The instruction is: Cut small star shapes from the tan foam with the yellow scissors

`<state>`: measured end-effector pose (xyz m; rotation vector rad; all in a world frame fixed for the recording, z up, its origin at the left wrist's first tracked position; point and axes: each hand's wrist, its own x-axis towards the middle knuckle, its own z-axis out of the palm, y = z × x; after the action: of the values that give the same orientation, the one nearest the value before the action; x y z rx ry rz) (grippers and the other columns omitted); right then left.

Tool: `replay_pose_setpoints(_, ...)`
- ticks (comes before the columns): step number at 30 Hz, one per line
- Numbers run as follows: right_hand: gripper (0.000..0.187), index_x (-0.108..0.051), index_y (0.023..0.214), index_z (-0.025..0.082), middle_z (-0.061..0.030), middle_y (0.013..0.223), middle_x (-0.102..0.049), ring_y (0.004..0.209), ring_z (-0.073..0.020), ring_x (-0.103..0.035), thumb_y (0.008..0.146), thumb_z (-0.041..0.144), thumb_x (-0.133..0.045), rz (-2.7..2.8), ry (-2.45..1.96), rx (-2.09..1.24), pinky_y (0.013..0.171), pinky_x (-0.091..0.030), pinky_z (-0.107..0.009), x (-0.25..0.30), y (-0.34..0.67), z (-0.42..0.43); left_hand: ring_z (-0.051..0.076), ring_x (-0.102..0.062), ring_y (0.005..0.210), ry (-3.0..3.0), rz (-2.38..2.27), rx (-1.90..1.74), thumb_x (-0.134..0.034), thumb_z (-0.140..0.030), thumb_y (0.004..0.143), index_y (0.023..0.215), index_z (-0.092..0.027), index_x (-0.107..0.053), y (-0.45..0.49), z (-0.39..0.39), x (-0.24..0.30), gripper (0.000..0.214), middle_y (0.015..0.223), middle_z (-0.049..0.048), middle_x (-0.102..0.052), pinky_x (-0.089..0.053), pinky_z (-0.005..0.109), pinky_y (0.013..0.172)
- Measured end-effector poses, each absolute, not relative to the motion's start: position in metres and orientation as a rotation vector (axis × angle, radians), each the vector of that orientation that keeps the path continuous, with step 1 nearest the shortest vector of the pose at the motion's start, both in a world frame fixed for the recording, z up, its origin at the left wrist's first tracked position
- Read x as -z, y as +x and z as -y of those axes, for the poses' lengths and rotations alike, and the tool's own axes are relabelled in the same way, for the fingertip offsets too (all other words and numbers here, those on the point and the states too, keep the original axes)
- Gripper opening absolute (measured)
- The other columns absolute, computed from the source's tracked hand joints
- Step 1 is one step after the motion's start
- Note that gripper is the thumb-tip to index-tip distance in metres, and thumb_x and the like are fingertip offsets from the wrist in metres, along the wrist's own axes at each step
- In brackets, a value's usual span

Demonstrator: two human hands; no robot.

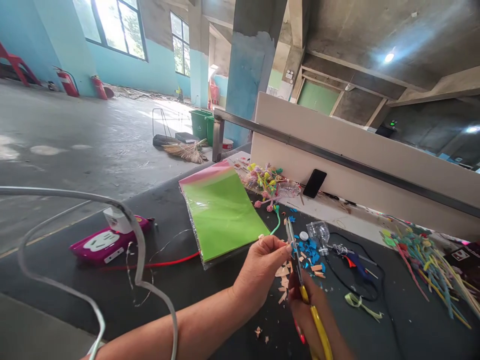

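My left hand (262,267) is closed in a pinch on a thin green stem (276,222) that curves up from its fingertips, with a small pale piece at them. My right hand (313,315) is wrapped round yellow-handled scissors (300,270), whose blades point up beside the left fingertips. Below the hands, peach and blue paper scraps (309,250) lie scattered on the dark table (180,290).
A green and pink sheet stack (221,210) lies left of the hands. Around them are a magenta power strip (108,242), a glue gun (354,262), a clear cup (320,232), a phone (314,183), finished stems (427,260) and a white cable (138,260).
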<state>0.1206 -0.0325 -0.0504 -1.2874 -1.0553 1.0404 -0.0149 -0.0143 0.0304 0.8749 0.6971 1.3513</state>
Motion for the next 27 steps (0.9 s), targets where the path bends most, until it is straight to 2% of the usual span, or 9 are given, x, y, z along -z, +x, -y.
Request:
replay_pose_setpoints(2,0.022,-0.059,0.074,0.024,0.0042,0.054,-0.059,0.037,-0.0111,-0.052,0.061,0.037,-0.071,1.030,-1.276,-1.053,0.033,-0.041,-0.020,0.040,0.124,0.032,0.008,-0.044,0.060,0.948,-0.717,-1.305,-0.069,-0.029,0.073,0.064,-0.013,-0.058,-0.017,0.010,-0.029,0.021,0.061,-0.0022,-0.055,-0.034,0.021,0.061)
replay_pose_setpoints(5,0.036,-0.054,0.099,0.026,0.0036,0.063,-0.062,0.033,-0.0083,-0.047,0.071,0.045,-0.068,1.096,-1.248,-1.166,0.029,-0.037,-0.019,0.015,0.131,0.039,0.008,-0.042,0.059,1.048,-0.722,-1.197,-0.067,-0.031,0.074,0.066,-0.013,-0.058,-0.020,0.004,-0.028,0.021,0.061,-0.0023,-0.054,-0.033,0.021,0.059)
replay_pose_setpoints(6,0.037,-0.052,0.101,0.025,0.0032,0.065,-0.063,0.033,-0.0075,-0.046,0.074,0.047,-0.066,1.120,-1.224,-1.197,0.029,-0.035,-0.018,0.006,0.133,0.043,0.008,-0.041,0.058,1.071,-0.715,-1.157,-0.067,-0.032,0.074,0.067,-0.013,-0.057,-0.020,0.003,-0.027,0.022,0.060,-0.0025,-0.054,-0.032,0.022,0.058)
replay_pose_setpoints(9,0.036,-0.048,0.100,0.024,0.0034,0.067,-0.061,0.039,-0.0076,-0.049,0.078,0.049,-0.063,1.108,-1.161,-1.189,0.033,-0.038,-0.018,-0.015,0.138,0.051,0.008,-0.040,0.057,1.165,-0.715,-1.044,-0.068,-0.032,0.073,0.067,-0.014,-0.056,-0.017,0.003,-0.022,0.023,0.060,-0.0029,-0.052,-0.030,0.022,0.056)
replay_pose_setpoints(14,0.038,-0.050,0.096,0.026,0.0055,0.073,-0.056,0.053,-0.0077,-0.053,0.070,0.039,-0.074,1.077,-1.148,-1.157,0.043,-0.043,-0.018,-0.022,0.140,0.053,0.007,-0.038,0.057,1.302,-0.751,-0.879,-0.066,-0.032,0.074,0.071,-0.014,-0.057,-0.011,0.007,-0.015,0.020,0.062,-0.0034,-0.051,-0.028,0.021,0.054)
replay_pose_setpoints(19,0.029,-0.051,0.090,0.026,0.0074,0.066,-0.054,0.045,-0.0060,-0.046,0.071,0.031,-0.072,1.138,-1.164,-1.212,0.038,-0.035,-0.018,-0.021,0.143,0.052,0.008,-0.038,0.056,1.303,-0.742,-0.761,-0.068,-0.032,0.073,0.070,-0.014,-0.058,-0.012,0.005,-0.015,0.021,0.060,-0.0034,-0.051,-0.027,0.022,0.053)
replay_pose_setpoints(23,0.032,-0.055,0.087,0.025,0.0087,0.061,-0.051,0.042,-0.0053,-0.043,0.064,0.023,-0.076,1.158,-1.146,-1.252,0.038,-0.033,-0.018,-0.019,0.147,0.049,0.008,-0.042,0.057,1.275,-0.713,-0.695,-0.071,-0.030,0.070,0.070,-0.013,-0.059,-0.015,0.001,-0.015,0.021,0.061,-0.0025,-0.054,-0.030,0.022,0.055)
replay_pose_setpoints(25,0.030,-0.055,0.088,0.025,0.0092,0.059,-0.051,0.041,-0.0049,-0.041,0.065,0.024,-0.075,1.161,-1.146,-1.258,0.038,-0.032,-0.019,-0.019,0.150,0.046,0.008,-0.043,0.058,1.282,-0.728,-0.699,-0.071,-0.030,0.070,0.070,-0.013,-0.059,-0.016,-0.001,-0.014,0.021,0.062,-0.0022,-0.055,-0.031,0.022,0.056)
replay_pose_setpoints(27,0.027,-0.054,0.091,0.026,0.0080,0.061,-0.054,0.044,-0.0068,-0.047,0.070,0.030,-0.072,1.158,-1.146,-1.244,0.042,-0.037,-0.020,-0.021,0.153,0.045,0.008,-0.044,0.059,1.291,-0.740,-0.705,-0.071,-0.030,0.070,0.070,-0.013,-0.060,-0.017,-0.004,-0.013,0.020,0.062,-0.0018,-0.056,-0.031,0.022,0.057)
